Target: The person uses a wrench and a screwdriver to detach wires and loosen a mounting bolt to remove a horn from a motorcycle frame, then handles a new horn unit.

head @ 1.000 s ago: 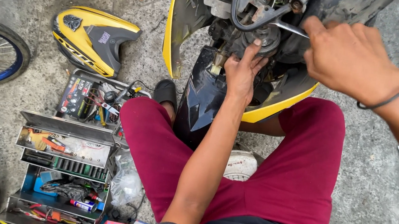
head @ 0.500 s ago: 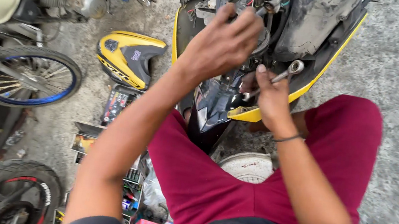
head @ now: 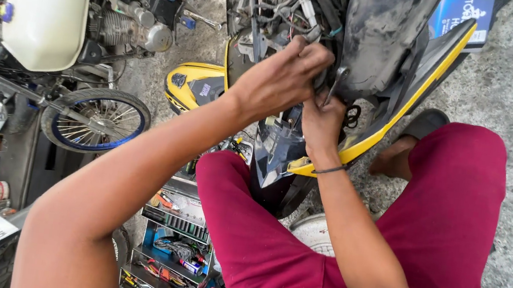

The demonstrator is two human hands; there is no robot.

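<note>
At the far left stood a motorcycle with a cream fuel tank (head: 47,1) and a blue-rimmed spoked wheel (head: 96,119), and just below centre an opened cantilever toolbox (head: 174,245) lay on the concrete with small tools in its trays. A detached yellow fairing panel (head: 195,86) rested on the ground beside the stripped scooter (head: 374,54). Over the last second both hands had closed in on one spot: the left hand (head: 281,78), a second before pressed lower on the dark front panel, had risen to the tangle of wires (head: 280,12) at the scooter's exposed front, while the right hand (head: 322,123), which had been far out to the right, had come in directly beneath it. That suggested the person had settled into fine work at a single fitting, though the fitting itself was hidden by the hands. The left fingers were curled tightly together into a near fist, gripping something that could not be made out. The right fingers were bunched upward around the shaft of a slim metal tool (head: 336,82), whose upper end poked out just right of the left knuckles, against the grimy black inner cover (head: 382,42). The tool therefore sat between the two hands, touching both. Further right, the yellow trim edge (head: 406,111) ran diagonally past the person's maroon shorts (head: 452,209).
</note>
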